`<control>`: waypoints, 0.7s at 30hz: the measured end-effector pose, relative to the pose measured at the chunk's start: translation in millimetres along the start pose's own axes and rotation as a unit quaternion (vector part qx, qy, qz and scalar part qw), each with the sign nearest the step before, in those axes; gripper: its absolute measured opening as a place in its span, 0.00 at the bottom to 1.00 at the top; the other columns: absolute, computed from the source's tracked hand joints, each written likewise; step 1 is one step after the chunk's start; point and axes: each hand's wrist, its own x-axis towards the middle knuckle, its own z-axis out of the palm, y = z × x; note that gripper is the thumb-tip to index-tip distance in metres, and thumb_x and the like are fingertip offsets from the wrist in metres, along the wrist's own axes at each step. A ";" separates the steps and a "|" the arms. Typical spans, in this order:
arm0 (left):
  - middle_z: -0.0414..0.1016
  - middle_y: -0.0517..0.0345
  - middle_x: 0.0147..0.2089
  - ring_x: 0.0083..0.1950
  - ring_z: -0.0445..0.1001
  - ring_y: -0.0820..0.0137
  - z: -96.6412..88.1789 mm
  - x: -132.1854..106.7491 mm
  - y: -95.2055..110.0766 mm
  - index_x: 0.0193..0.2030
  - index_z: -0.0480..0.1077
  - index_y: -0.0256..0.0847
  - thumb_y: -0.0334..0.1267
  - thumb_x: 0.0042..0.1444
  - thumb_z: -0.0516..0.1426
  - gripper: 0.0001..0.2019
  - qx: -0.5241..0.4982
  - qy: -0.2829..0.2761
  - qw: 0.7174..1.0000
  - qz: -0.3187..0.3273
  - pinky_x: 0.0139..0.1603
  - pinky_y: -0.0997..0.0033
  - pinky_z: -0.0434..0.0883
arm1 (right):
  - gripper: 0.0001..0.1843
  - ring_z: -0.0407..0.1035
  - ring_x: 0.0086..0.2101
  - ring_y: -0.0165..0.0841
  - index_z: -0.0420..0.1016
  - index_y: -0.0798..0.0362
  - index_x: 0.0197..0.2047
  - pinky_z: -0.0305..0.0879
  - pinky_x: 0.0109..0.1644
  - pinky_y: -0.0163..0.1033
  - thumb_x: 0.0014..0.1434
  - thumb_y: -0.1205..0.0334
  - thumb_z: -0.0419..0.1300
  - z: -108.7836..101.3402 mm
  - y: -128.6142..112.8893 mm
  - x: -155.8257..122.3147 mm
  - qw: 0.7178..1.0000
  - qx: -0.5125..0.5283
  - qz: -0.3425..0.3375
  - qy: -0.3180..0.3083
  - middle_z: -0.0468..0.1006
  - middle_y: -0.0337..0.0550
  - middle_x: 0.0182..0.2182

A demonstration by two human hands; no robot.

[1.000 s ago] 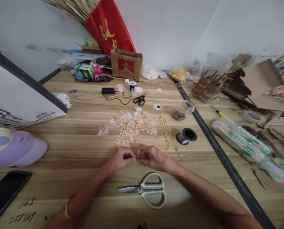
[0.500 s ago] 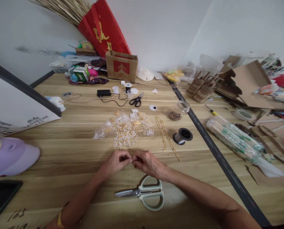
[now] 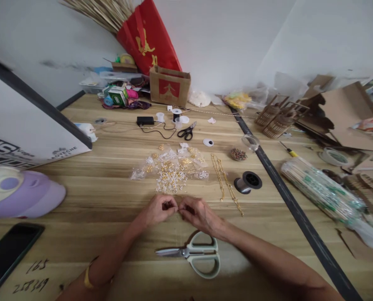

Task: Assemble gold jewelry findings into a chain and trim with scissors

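My left hand [image 3: 159,210] and my right hand [image 3: 197,213] meet fingertip to fingertip low over the wooden table [image 3: 105,196]. Both are curled in a pinch on something too small to make out between them. Just beyond them lies a heap of small gold and silver beads in clear bags [image 3: 171,169]. Gold chains [image 3: 224,182] run to the right of the heap. Pale green scissors [image 3: 192,253] lie closed on the table right below my right wrist. A yellow band sits on my left wrist.
A spool of thin wire [image 3: 248,182] and a dish of dark beads [image 3: 238,154] stand right of the chains. Black scissors [image 3: 187,132] lie farther back. A purple cap [image 3: 23,196] and a phone [image 3: 9,251] lie at left, a wrapped stick bundle [image 3: 321,192] at right.
My hands have drawn closer until the fingertips touch, staying in about the same place above the scissors. The camera view shifted slightly left and back.
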 end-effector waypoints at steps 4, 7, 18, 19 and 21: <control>0.65 0.62 0.20 0.24 0.61 0.76 -0.6 -0.4 -1.0 0.24 0.68 0.35 0.34 0.46 0.55 0.05 0.009 -0.006 1.000 0.000 0.25 0.79 0.60 | 0.05 0.61 0.26 0.26 0.70 0.56 0.33 0.57 0.31 0.30 0.56 0.71 0.53 -0.3 -4.0 -0.2 1.000 -0.016 -0.012 0.006 0.70 0.37 0.26; 0.64 0.63 0.20 0.23 0.60 0.77 -0.8 0.2 -5.0 0.24 0.68 0.36 0.34 0.45 0.54 0.04 0.015 -0.011 1.000 0.000 0.24 0.79 0.59 | 0.06 0.62 0.26 0.27 0.70 0.56 0.33 0.57 0.31 0.30 0.57 0.71 0.53 -0.6 -5.3 -0.6 0.999 -0.031 -0.019 -0.002 0.70 0.37 0.26; 0.65 0.63 0.21 0.22 0.60 0.77 -11.2 -4.7 -6.5 0.23 0.68 0.36 0.30 0.44 0.52 0.05 0.100 -0.062 0.993 0.030 0.24 0.79 0.59 | 0.07 0.65 0.30 0.28 0.69 0.55 0.34 0.59 0.36 0.30 0.58 0.73 0.51 -1.5 -7.0 -3.0 0.998 -0.057 -0.025 -0.027 0.71 0.39 0.30; 0.65 0.63 0.21 0.22 0.60 0.76 -12.6 -6.1 -5.3 0.23 0.68 0.36 0.30 0.44 0.52 0.05 0.107 -0.065 0.992 0.032 0.24 0.78 0.59 | 0.07 0.65 0.30 0.28 0.69 0.55 0.34 0.59 0.36 0.30 0.58 0.73 0.51 -1.5 -8.1 -3.3 0.997 -0.060 -0.027 -0.027 0.71 0.39 0.30; 0.64 0.63 0.20 0.22 0.60 0.76 -15.2 -9.1 -3.1 0.23 0.68 0.35 0.30 0.45 0.52 0.05 0.117 -0.067 0.990 0.036 0.24 0.78 0.59 | 0.07 0.65 0.30 0.28 0.69 0.55 0.33 0.59 0.35 0.30 0.58 0.72 0.51 -1.4 -10.0 -3.9 0.997 -0.068 -0.031 -0.026 0.71 0.39 0.30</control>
